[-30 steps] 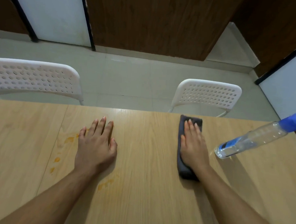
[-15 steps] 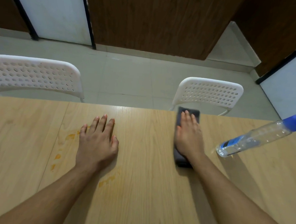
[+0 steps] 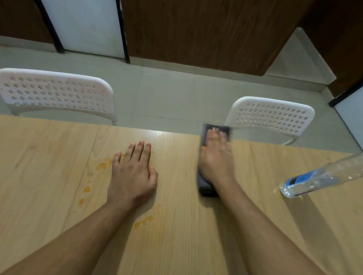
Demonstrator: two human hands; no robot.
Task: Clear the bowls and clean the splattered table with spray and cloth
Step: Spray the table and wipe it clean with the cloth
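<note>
So from where I'm watching, no bowls anywhere in view, so I'd guess we're well into the wiping part. Far left of the light wood-grain table there's nothing much; the orange sauce splatters run in a loose line down the left-centre of the frame, plus one more smear lower down near the forearm. The left hand lies flat right beside them, fingers straight and spread, gripping nothing, just bracing on the table.

Moving right, the right hand is pressed flat on the dark grey folded cloth, fingers straight and together. The cloth's long axis points away from me, and its far end hangs at the table's far edge.

Here's the thing though: the stains lie to the LEFT of the cloth, past the left hand. So the next sweep probably has to go sideways.

Far right, the clear plastic spray bottle with blue label stands untouched.
</note>
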